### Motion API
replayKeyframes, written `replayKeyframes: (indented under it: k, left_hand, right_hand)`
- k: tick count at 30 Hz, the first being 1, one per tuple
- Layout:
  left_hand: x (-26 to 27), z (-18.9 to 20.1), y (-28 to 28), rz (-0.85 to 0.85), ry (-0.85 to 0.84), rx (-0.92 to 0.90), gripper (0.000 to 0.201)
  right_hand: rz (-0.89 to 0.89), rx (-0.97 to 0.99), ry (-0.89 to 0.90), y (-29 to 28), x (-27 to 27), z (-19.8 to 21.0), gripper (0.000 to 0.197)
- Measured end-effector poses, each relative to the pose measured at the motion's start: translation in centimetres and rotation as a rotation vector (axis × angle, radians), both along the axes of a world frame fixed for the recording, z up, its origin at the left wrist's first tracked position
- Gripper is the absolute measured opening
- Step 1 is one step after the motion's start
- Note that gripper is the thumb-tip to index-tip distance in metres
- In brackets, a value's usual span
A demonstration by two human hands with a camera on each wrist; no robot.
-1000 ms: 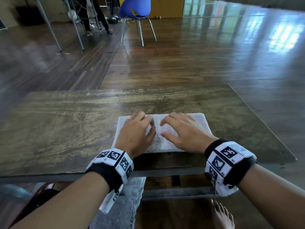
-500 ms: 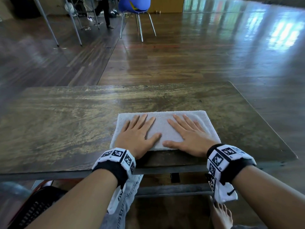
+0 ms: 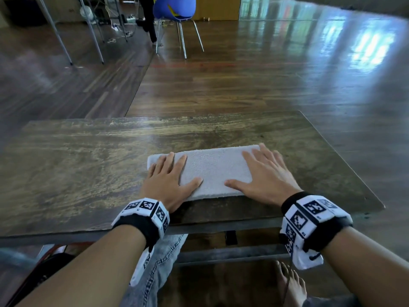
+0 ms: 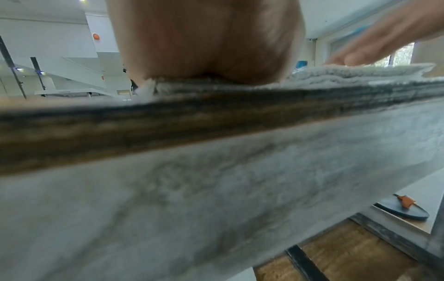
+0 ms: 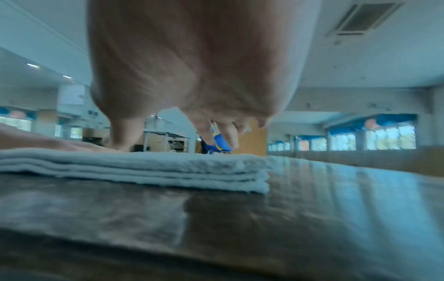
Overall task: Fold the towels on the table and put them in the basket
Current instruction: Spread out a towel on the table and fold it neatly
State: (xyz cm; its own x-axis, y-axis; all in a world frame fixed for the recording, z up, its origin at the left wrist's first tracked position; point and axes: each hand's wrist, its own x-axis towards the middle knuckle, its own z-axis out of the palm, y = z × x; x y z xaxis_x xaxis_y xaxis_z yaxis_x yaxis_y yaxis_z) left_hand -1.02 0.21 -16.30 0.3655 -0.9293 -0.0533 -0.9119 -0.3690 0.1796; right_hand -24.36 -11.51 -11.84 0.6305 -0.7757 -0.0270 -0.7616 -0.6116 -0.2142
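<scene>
My left hand [image 3: 166, 185] and right hand [image 3: 265, 178] lay flat, gripping nothing, on opposite ends of the folded towel [image 3: 213, 171], its long axis running between them.

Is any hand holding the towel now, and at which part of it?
Nothing is gripped. The left hand and right hand lie flat, fingers straight, pressing on the left and right ends of the folded towel.

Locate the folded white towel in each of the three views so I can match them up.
Head: folded white towel lies centre frame on the table, between both flat hands.
Left wrist: upper right, along the table edge.
Right wrist: left of centre, stacked layers showing.
Shared landmark: the right hand pressing its right end.
</scene>
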Motion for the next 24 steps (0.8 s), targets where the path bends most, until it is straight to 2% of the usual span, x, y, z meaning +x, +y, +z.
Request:
replayKeyframes:
  k: [2,5,7,9,12,15,17,20,21,24]
  left_hand:
    - [-0.6,0.4,0.1,0.054,-0.009,0.010,0.093]
    - [-2.1,1.8,-0.2,0.132,-0.035,0.059,0.096]
    - [-3.2,3.3,-0.6,0.186,-0.067,0.122,0.093]
    - [-4.0,4.4,-0.8,0.212,-0.071,0.162,0.078]
    - [-4.4,5.0,0.0,0.195,0.069,0.074,0.046]
    - [-4.4,4.8,1.3,0.107,0.181,-0.030,0.029]
    - [-4.2,4.7,2.0,0.099,0.273,-0.079,0.033]
    - [-4.1,4.6,2.5,0.136,0.403,-0.113,0.049]
    - [-4.1,4.6,2.6,0.134,0.432,-0.119,0.050]
    - [-4.1,4.8,3.3,0.111,0.523,-0.128,0.051]
  right_hand:
    - [0.118,0.055,-0.151,1.4,1.5,0.4,0.075]
    - [0.236,0.148,-0.063,3.1,2.6,0.0,0.055]
    - [0.227,0.098,-0.019,2.8,2.4,-0.2,0.056]
    - [0.177,0.084,0.018,2.2,1.8,0.2,0.063]
    - [0.178,0.142,0.103,1.6,0.9,0.5,0.073]
    - [0.279,0.223,0.190,1.8,-0.3,0.5,0.089]
    - [0.331,0.228,0.251,2.0,-1.0,0.3,0.103]
    - [0.390,0.151,0.325,2.6,-2.2,-0.9,0.124]
    - [0.408,0.104,0.288,3.0,-2.6,-1.3,0.121]
    - [0.436,0.027,0.069,3.5,-3.5,-2.2,0.091]
